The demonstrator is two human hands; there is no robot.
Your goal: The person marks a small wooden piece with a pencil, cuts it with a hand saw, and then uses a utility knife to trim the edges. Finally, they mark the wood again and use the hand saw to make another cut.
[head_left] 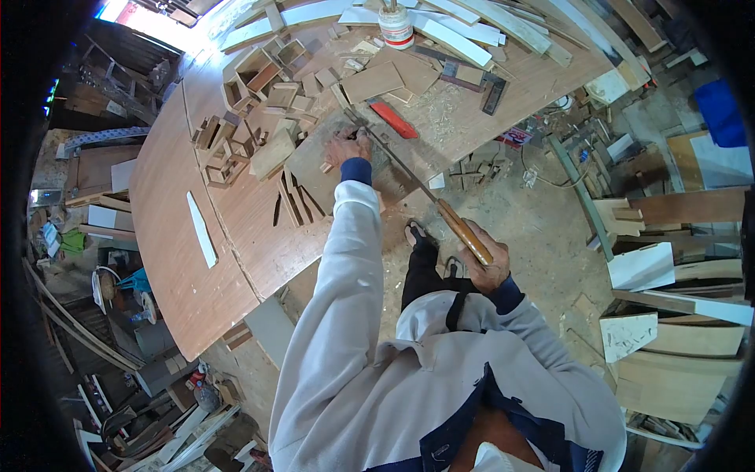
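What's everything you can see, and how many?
Large wooden table: one, light brown, centre left
Long metal tool with wooden handle: one, grey and orange-brown, across table edge
Flat smooth object: one, red, beside tool
Cylindrical jar: one, white, table's far side
Small wooden pieces: many, light brown, on table
Pointed flat strip: one, white, table's left
Large smooth object: one, blue, far right
Boards and offcuts: many, brown and white, right side
Sandals: two, dark, on floor
Left grip: one, navy cuff, near tool's far end
Right grip: one, navy cuff, around handle
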